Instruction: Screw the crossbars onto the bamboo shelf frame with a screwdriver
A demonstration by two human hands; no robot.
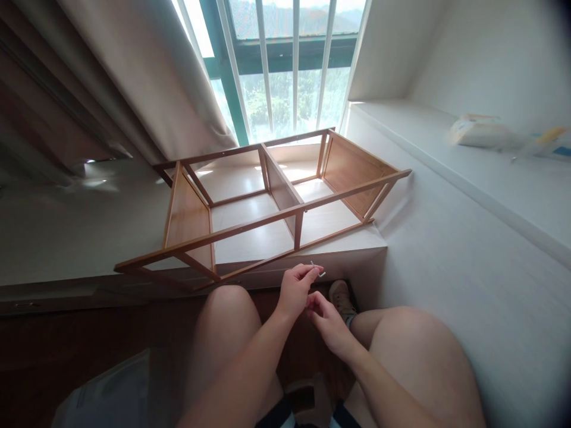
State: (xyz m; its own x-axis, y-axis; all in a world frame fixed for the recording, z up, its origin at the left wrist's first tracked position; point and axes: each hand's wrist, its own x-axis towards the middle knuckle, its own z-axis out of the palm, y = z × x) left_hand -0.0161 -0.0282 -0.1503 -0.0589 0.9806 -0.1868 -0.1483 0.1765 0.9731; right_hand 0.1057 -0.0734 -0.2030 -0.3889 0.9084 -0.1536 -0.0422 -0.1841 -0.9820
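My left hand (295, 290) is closed in a pinch on a small pale metal piece (320, 273), whose thin ends stick out past the thumb and fingertips. Its exact kind is too small to make out. Just below and to the right, my right hand (329, 324) has its fingers curled together close to the left wrist; whatever is between them is hidden. In front of both hands a brown wooden shelf frame (300, 209) lies on its side on the white window ledge (250, 252). It has three panels, and neither hand touches it.
Barred windows (294, 77) stand behind the frame, with a grey curtain (147, 65) at left. A white ledge (446, 137) on the right carries a blurred pale packet (479, 129). My knees (232, 303) flank my hands. A translucent box (111, 392) sits at lower left.
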